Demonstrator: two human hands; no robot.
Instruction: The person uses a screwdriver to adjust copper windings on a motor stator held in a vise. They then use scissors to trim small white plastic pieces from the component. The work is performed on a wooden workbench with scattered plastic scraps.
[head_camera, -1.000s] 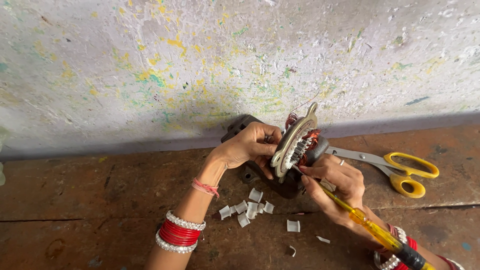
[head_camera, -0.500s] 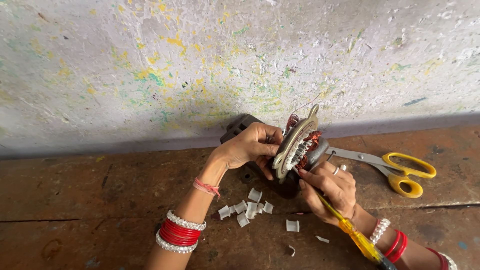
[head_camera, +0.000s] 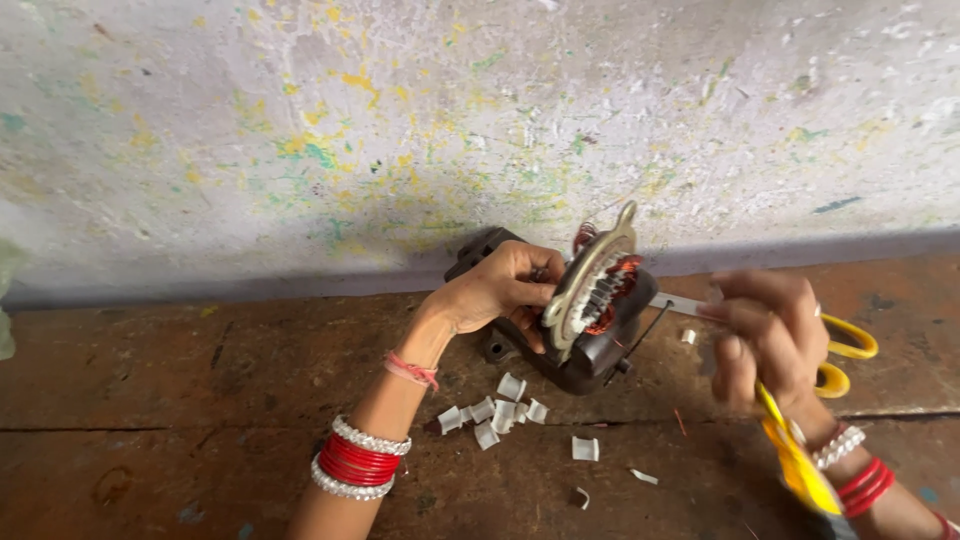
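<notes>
Pulled back from half a second ago, the right hand (head_camera: 765, 340) has left the motor and now hangs blurred off to one side, its yellow-handled screwdriver (head_camera: 795, 465) trailing down past the wrist. Its fingers curl round the handle, thumb pressed on top. At centre, the small dark electric motor with copper windings and a pale metal end plate (head_camera: 595, 300) stands tilted on the worn brown wooden floor (head_camera: 200, 380), just at the left hand's fingertips. That left hand (head_camera: 500, 290) comes in from below, wrist cocked, fingers pinching the plate's rim while the thumb braces the dark casing. Below those fingers lies a scatter of small white plastic clips (head_camera: 495, 410); beyond the right hand's knuckles, yellow-handled scissors (head_camera: 840, 350) lie partly hidden against the paint-speckled wall (head_camera: 400, 130). Risk, as I judge it: with only one hand steadying, the tilted motor could roll off its edge, or the screwdriver tip could nick the bare windings if it swings in carelessly.
</notes>
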